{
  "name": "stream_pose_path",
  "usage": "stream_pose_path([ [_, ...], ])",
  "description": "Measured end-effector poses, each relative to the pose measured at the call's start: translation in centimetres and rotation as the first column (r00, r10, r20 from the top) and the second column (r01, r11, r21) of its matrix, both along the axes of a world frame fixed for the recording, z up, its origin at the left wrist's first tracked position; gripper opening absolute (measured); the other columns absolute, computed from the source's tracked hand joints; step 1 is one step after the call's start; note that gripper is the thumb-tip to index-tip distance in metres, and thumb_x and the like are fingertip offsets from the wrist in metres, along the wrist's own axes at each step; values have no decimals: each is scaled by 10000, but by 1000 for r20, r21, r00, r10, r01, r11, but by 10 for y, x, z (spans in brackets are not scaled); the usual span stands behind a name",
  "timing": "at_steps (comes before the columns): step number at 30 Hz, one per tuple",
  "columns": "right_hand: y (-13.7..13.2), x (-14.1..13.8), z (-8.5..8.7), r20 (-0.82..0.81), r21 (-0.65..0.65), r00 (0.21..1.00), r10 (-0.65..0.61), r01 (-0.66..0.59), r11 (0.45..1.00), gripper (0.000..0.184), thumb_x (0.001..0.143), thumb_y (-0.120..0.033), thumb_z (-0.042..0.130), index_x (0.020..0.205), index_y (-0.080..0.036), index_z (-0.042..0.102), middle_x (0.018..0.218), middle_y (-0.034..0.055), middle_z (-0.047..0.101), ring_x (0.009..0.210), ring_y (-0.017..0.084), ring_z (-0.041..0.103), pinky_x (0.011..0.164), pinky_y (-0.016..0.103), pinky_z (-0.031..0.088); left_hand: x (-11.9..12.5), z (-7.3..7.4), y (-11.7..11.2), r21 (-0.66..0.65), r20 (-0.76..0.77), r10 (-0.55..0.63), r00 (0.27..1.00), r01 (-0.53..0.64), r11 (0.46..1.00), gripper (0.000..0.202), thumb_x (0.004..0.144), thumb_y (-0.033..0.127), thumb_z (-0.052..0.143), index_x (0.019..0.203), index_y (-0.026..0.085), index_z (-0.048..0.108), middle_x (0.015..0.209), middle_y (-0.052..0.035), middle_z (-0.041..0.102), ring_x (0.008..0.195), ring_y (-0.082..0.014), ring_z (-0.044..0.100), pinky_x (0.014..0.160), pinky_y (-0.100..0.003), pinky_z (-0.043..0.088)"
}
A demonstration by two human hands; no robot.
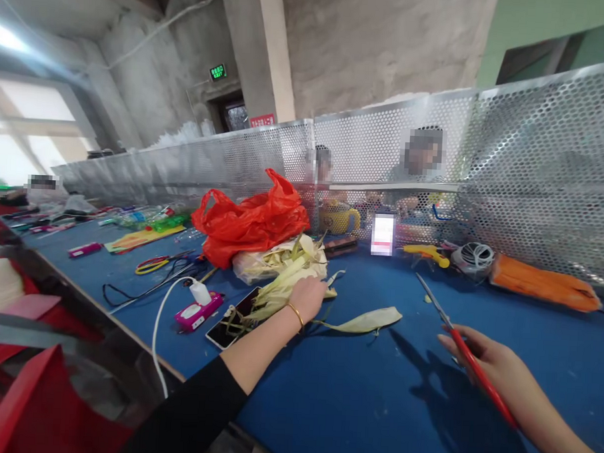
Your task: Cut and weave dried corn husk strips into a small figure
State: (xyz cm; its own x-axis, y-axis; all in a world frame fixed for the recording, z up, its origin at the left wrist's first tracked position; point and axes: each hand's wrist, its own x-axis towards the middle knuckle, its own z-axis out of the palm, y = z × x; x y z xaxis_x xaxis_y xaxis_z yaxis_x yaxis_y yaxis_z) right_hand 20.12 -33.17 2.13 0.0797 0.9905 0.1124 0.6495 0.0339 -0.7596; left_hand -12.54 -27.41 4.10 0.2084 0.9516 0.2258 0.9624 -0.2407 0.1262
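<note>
My left hand, with a gold bangle at its wrist, reaches into a pile of pale dried corn husks. Its fingers curl into the husks, and their tips are hidden. One loose corn husk lies flat on the blue table to the right of that hand. My right hand is closed around red-handled scissors, raised over the table with the blades pointing up and left. A dark-screened phone lies partly under the husks.
A red plastic bag sits behind the husks. Left of them is a magenta power strip with a white plug and cable. A yellow glue gun, a lit phone and an orange packet line the perforated metal partition; people sit beyond it.
</note>
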Motion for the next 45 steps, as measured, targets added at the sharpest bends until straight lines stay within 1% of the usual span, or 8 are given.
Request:
stream_pose_path([
  [3, 1, 0, 1, -23, -125, 999, 38, -41, 991, 613, 672, -671, 585, 1061, -205, 675, 526, -23, 577, 454, 146, 477, 428, 244, 375, 2, 11, 6, 61, 71, -34, 997, 30, 998, 161, 831, 115, 526, 874, 159, 675, 942, -92, 665, 942, -225, 594, 845, -330, 430],
  [7, 2, 1, -2, -27, -104, 998, 54, -56, 993, 577, 682, -649, 594, 1025, -192, 674, 557, -18, 572, 481, 137, 459, 435, 234, 358, 10, 31, 23, 143, 325, -109, 939, 65, 988, 99, 796, 270, 644, 796, 184, 694, 903, -36, 671, 890, -171, 589, 801, -266, 438],
  [13, -3, -3, 1, -189, -30, 973, 134, -142, 989, 595, 709, -622, 617, 1088, -164, 621, 631, -19, 530, 540, 128, 442, 487, 239, 376, 44, 52, 38, 105, 759, -235, 607, 242, 965, 129, 731, 305, 669, 735, 177, 689, 717, 4, 621, 686, -127, 533, 642, -227, 398],
  [19, -14, -4, 24, -255, 9, 943, 212, -217, 976, 651, 722, -684, 578, 1137, -184, 555, 663, -43, 406, 599, 127, 416, 540, 239, 380, 89, 58, 37, -219, 939, 30, 342, 530, 819, 273, 697, 397, 699, 722, 150, 585, 581, 61, 505, 508, -60, 419, 493, -181, 302],
  [27, -16, 2, 27, -290, -118, 919, 267, -311, 943, 582, 762, -610, 597, 1136, -165, 571, 632, -57, 386, 547, 103, 378, 475, 214, 321, 110, 22, 31, -284, 948, 312, 67, 625, 728, 308, 695, 366, 722, 866, 148, 586, 731, 6, 611, 588, -97, 542, 568, -223, 434],
  [34, -10, 3, 20, -236, -136, 932, 273, -310, 941, 564, 754, -581, 618, 1135, -165, 590, 640, -56, 386, 546, 103, 367, 473, 212, 319, 115, 10, 24, -316, 939, 326, 109, 650, 692, 367, 638, 357, 784, 830, 148, 551, 683, 0, 619, 519, -92, 550, 464, -195, 408],
  [40, -11, 5, 21, -223, -136, 934, 280, -314, 940, 548, 768, -563, 612, 1159, -180, 593, 655, -48, 400, 559, 105, 376, 474, 207, 334, 115, 11, 26, -259, 934, 358, -5, 680, 686, 439, 600, 286, 810, 896, 176, 505, 790, -18, 666, 636, -177, 674, 504, -231, 478],
  [45, -12, 4, 24, -195, -160, 936, 294, -326, 932, 546, 746, -553, 641, 1155, -192, 602, 640, -52, 390, 552, 103, 348, 463, 206, 309, 116, 10, 26, -277, 938, 347, 19, 645, 712, 373, 618, 261, 797, 871, 159, 543, 769, -26, 676, 592, -177, 671, 511, -251, 501],
])
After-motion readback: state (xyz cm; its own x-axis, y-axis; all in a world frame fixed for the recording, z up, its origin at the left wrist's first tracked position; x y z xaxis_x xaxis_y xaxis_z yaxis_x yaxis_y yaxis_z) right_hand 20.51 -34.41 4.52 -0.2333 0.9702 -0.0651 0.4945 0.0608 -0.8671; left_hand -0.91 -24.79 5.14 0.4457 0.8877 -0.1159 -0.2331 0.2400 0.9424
